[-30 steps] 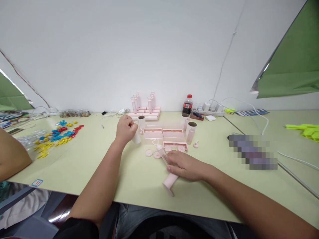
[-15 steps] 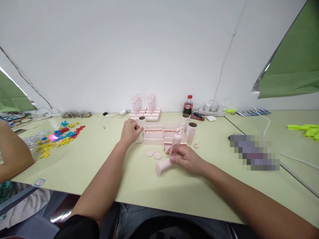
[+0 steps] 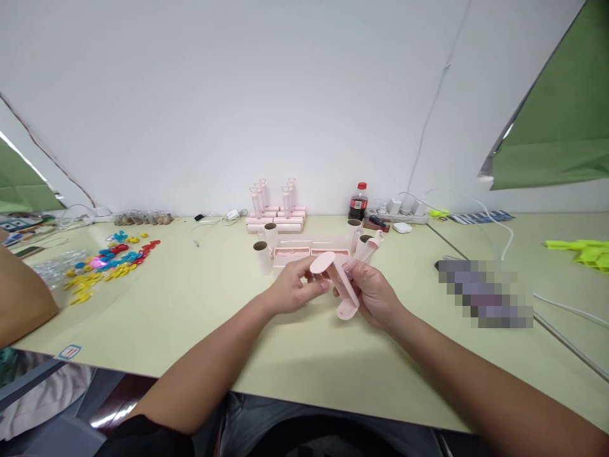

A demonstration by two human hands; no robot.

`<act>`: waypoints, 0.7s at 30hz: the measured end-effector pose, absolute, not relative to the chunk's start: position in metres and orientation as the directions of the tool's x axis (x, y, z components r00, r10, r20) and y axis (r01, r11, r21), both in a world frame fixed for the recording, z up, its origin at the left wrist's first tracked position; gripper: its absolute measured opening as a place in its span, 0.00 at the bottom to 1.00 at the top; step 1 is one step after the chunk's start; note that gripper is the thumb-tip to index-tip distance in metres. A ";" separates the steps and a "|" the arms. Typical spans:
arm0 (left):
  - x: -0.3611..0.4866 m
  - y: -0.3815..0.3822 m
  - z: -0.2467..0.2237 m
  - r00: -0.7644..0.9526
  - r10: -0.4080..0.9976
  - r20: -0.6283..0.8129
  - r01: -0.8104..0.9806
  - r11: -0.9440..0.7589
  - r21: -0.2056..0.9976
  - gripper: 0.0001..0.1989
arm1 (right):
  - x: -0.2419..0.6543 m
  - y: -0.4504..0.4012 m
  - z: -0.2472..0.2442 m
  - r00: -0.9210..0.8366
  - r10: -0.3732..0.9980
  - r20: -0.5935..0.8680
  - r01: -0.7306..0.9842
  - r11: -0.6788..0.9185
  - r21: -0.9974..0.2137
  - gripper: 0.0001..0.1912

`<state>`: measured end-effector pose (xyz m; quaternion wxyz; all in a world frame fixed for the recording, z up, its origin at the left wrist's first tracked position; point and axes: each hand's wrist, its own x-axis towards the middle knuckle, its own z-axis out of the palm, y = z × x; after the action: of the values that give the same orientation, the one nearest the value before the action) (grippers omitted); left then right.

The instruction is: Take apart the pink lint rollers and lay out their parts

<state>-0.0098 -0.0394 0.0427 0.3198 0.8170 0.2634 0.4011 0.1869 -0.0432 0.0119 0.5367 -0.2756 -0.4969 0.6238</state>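
A pink holder with round end plates [image 3: 346,284] is held tilted above the table between my hands. My right hand [image 3: 378,295] grips its right side, fingers closed. My left hand [image 3: 295,285] is closed at its left end, with the fingertips partly behind the upper round plate. A clear tube with a pink loop top [image 3: 375,242] leans out above my right hand; its lower part is hidden. Behind my hands lie open pink boxes [image 3: 291,252]. Pale cups with dark insides stand to their left [image 3: 262,257] and right [image 3: 353,230].
Finished-looking pink sets with loop-topped tubes [image 3: 287,203] stand by the wall. A cola bottle [image 3: 358,204] is beside a power strip with cables [image 3: 409,217]. Colourful small pieces [image 3: 114,260] lie left, near another person's arm [image 3: 23,292]. A blurred-out object [image 3: 485,295] lies right.
My left hand has left the cup and moved right to the pink holder. The holder has been raised off the table and turned. The loop-topped tube now tilts to the right.
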 end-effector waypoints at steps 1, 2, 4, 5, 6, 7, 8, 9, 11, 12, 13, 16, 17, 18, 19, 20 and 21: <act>-0.005 -0.042 0.041 0.560 0.691 0.457 0.135 -0.621 0.772 0.10 | 0.186 -0.044 0.011 -0.288 0.943 0.166 -0.410 0.036 -0.912 0.26; -0.001 -0.044 0.039 0.567 0.698 0.438 0.102 -0.587 0.803 0.11 | 0.185 -0.044 0.010 -0.299 0.943 0.147 -0.419 0.009 -0.908 0.26; 0.003 -0.045 0.037 0.564 0.714 0.415 0.046 -0.529 0.847 0.12 | 0.183 -0.045 0.009 -0.313 0.943 0.113 -0.434 -0.036 -0.900 0.26; 0.004 -0.046 0.036 0.562 0.719 0.409 0.017 -0.505 0.863 0.12 | 0.182 -0.045 0.008 -0.321 0.942 0.099 -0.439 -0.056 -0.897 0.26; 0.005 -0.046 0.035 0.561 0.722 0.405 -0.016 -0.480 0.877 0.12 | 0.182 -0.046 0.007 -0.329 0.940 0.090 -0.444 -0.070 -0.893 0.26; 0.006 -0.047 0.035 0.556 0.726 0.404 -0.053 -0.454 0.889 0.12 | 0.181 -0.046 0.006 -0.337 0.938 0.085 -0.447 -0.080 -0.891 0.26; 0.007 -0.047 0.034 0.547 0.733 0.404 -0.089 -0.429 0.899 0.12 | 0.181 -0.046 0.006 -0.343 0.935 0.083 -0.451 -0.086 -0.889 0.26; 0.008 -0.047 0.033 0.535 0.741 0.405 -0.125 -0.405 0.906 0.13 | 0.181 -0.046 0.006 -0.349 0.933 0.085 -0.453 -0.089 -0.887 0.26; 0.010 -0.047 0.032 0.515 0.752 0.411 -0.195 -0.364 0.911 0.13 | 0.180 -0.047 0.006 -0.362 0.927 0.095 -0.455 -0.087 -0.886 0.25; 0.011 -0.047 0.031 0.510 0.755 0.414 -0.222 -0.349 0.910 0.13 | 0.180 -0.047 0.006 -0.367 0.925 0.102 -0.456 -0.083 -0.886 0.26; 0.011 -0.047 0.032 0.505 0.756 0.416 -0.240 -0.340 0.909 0.13 | 0.180 -0.048 0.007 -0.369 0.923 0.109 -0.457 -0.078 -0.886 0.26; 0.009 -0.048 0.034 0.495 0.772 0.398 -0.224 -0.329 0.917 0.13 | 0.181 -0.048 0.008 -0.366 0.921 0.134 -0.477 -0.062 -0.877 0.24; 0.008 -0.048 0.036 0.502 0.775 0.383 -0.207 -0.323 0.924 0.14 | 0.181 -0.048 0.009 -0.372 0.917 0.142 -0.492 -0.065 -0.868 0.23; 0.007 -0.049 0.038 0.514 0.775 0.368 -0.192 -0.315 0.930 0.14 | 0.182 -0.048 0.009 -0.385 0.911 0.146 -0.505 -0.076 -0.860 0.24; 0.006 -0.049 0.039 0.536 0.768 0.350 -0.177 -0.304 0.936 0.15 | 0.184 -0.048 0.010 -0.402 0.904 0.144 -0.511 -0.091 -0.854 0.24; 0.005 -0.049 0.040 0.565 0.756 0.331 -0.162 -0.292 0.943 0.15 | 0.185 -0.048 0.010 -0.422 0.896 0.137 -0.509 -0.109 -0.854 0.24; 0.004 -0.049 0.041 0.597 0.740 0.310 -0.145 -0.280 0.949 0.15 | 0.187 -0.047 0.010 -0.441 0.888 0.126 -0.497 -0.125 -0.858 0.24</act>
<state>0.0042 -0.0492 0.0412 0.5607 0.6959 0.2134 0.3946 0.1868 -0.0472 0.0103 0.4824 -0.2160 -0.4525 0.7183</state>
